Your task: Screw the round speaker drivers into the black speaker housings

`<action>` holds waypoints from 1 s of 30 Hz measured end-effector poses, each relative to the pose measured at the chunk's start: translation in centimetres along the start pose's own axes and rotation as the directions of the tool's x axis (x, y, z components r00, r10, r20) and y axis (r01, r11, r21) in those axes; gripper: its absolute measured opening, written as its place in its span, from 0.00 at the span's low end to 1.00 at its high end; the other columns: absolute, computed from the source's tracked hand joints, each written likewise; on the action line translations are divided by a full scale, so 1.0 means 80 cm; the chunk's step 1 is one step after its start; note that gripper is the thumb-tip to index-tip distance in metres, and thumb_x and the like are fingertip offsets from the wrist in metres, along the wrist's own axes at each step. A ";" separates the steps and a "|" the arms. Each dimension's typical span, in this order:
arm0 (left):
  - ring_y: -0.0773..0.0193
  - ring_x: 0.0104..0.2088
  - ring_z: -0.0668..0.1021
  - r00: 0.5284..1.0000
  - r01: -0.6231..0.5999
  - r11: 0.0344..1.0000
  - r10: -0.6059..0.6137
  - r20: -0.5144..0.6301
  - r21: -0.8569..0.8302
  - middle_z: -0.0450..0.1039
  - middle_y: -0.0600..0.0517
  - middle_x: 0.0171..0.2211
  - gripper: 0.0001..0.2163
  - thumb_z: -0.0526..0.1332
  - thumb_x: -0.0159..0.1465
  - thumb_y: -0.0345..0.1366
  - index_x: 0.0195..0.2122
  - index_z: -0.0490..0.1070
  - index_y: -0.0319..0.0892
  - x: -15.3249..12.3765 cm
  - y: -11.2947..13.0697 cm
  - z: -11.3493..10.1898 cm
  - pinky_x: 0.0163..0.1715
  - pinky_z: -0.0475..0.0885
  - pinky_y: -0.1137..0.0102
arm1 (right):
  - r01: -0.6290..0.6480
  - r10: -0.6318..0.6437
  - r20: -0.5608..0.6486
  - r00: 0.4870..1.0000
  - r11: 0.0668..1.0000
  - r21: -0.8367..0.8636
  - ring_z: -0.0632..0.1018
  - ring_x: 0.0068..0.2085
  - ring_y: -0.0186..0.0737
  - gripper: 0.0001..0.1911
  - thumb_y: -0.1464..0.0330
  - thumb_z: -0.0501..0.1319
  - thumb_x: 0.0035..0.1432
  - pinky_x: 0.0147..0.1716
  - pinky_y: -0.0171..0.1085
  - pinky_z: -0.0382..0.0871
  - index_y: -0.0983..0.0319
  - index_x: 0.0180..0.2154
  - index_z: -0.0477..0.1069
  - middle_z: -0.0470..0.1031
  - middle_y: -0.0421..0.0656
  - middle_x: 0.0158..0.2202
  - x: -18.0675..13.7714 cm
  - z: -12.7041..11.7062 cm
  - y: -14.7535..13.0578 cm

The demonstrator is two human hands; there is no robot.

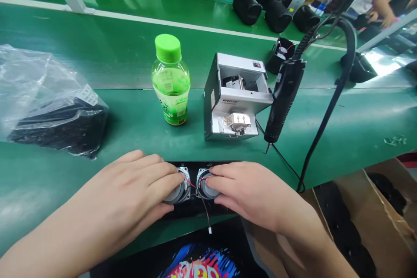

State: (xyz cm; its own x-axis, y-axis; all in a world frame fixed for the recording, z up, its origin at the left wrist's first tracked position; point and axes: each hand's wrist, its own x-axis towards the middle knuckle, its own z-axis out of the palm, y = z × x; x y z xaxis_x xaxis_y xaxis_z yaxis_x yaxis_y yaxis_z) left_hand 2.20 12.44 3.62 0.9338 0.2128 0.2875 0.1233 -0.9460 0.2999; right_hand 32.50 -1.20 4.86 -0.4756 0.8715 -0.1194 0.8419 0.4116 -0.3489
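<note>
A black panel [193, 213] lies near the table's front edge with two round speakers side by side on it. My left hand [133, 193] curls its fingers round the left speaker [186, 189], covering much of it. Around the right speaker [202, 187] my right hand [250, 189] is closed, fingertips on its grey back. Thin red and black wires run between the speakers. They trail toward me and end in a small white connector [210, 230].
Beyond the panel stand a green-capped bottle [171, 80] and a silver-grey screw feeder [239, 95]. A black electric screwdriver [285, 100] hangs right of it. A plastic bag of black parts [61, 121] lies left. Cardboard boxes [368, 208] sit lower right; other people work across the table.
</note>
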 end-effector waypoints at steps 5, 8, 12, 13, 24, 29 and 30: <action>0.51 0.42 0.86 0.999 0.010 1.000 -0.010 0.040 0.007 0.89 0.50 0.49 0.11 0.56 0.84 0.35 0.61 0.75 0.48 0.004 -0.001 0.010 0.46 0.69 0.51 | 0.039 -0.038 -0.049 0.998 0.999 0.010 0.91 0.55 0.59 0.12 0.66 0.72 0.78 0.49 0.56 0.90 0.60 0.58 0.80 0.88 0.49 0.61 -0.005 0.007 0.004; 0.50 0.43 0.85 0.998 0.014 1.000 -0.015 0.057 0.021 0.89 0.49 0.50 0.12 0.56 0.83 0.33 0.61 0.75 0.48 0.003 0.000 0.013 0.47 0.69 0.50 | 0.041 -0.040 -0.076 0.996 0.999 0.020 0.91 0.55 0.60 0.12 0.67 0.71 0.78 0.48 0.56 0.91 0.61 0.59 0.80 0.89 0.50 0.61 -0.007 0.009 0.004; 0.48 0.44 0.85 0.998 0.013 0.999 -0.017 0.066 0.051 0.89 0.48 0.51 0.12 0.57 0.81 0.31 0.61 0.75 0.46 -0.002 -0.004 0.015 0.47 0.70 0.49 | 0.075 -0.073 -0.090 0.993 0.997 0.025 0.92 0.54 0.59 0.11 0.69 0.72 0.76 0.47 0.54 0.92 0.62 0.57 0.81 0.89 0.51 0.60 -0.004 0.006 0.008; 0.48 0.44 0.85 0.997 0.016 0.998 -0.020 0.068 0.060 0.89 0.48 0.50 0.12 0.57 0.81 0.31 0.61 0.75 0.46 -0.003 -0.005 0.016 0.47 0.70 0.49 | 0.088 -0.085 -0.091 0.992 0.996 0.026 0.91 0.55 0.59 0.11 0.69 0.71 0.77 0.48 0.54 0.92 0.62 0.57 0.81 0.89 0.51 0.60 -0.004 0.005 0.009; 0.50 0.41 0.85 0.993 0.078 0.997 -0.079 0.092 0.017 0.88 0.48 0.48 0.11 0.59 0.82 0.35 0.62 0.75 0.46 -0.007 -0.008 0.019 0.44 0.67 0.50 | 0.102 -0.093 -0.120 0.988 0.993 0.066 0.92 0.52 0.58 0.10 0.70 0.67 0.77 0.47 0.54 0.93 0.61 0.56 0.83 0.89 0.52 0.58 -0.003 -0.002 0.015; 0.51 0.42 0.85 0.993 0.084 0.996 -0.082 0.088 -0.020 0.88 0.49 0.48 0.11 0.60 0.84 0.38 0.62 0.77 0.46 -0.010 -0.011 0.017 0.46 0.65 0.52 | 0.125 -0.119 -0.127 0.985 0.991 0.039 0.92 0.54 0.57 0.10 0.69 0.65 0.80 0.49 0.54 0.93 0.62 0.57 0.82 0.89 0.52 0.59 -0.002 0.002 0.016; 0.51 0.42 0.85 0.993 0.085 0.996 -0.083 0.082 -0.023 0.88 0.49 0.48 0.11 0.60 0.84 0.38 0.62 0.77 0.46 -0.010 -0.011 0.016 0.46 0.65 0.52 | 0.130 -0.125 -0.127 0.984 0.991 0.035 0.92 0.54 0.57 0.11 0.69 0.65 0.80 0.49 0.54 0.93 0.62 0.58 0.82 0.89 0.51 0.59 -0.002 0.002 0.015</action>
State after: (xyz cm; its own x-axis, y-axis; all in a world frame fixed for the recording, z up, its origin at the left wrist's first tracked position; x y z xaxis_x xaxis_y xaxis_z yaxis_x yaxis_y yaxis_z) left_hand 1.80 12.80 1.96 0.9448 0.2698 0.1860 0.1945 -0.9185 0.3442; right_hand 33.55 -0.85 4.30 -0.5406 0.8401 0.0435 0.7634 0.5117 -0.3942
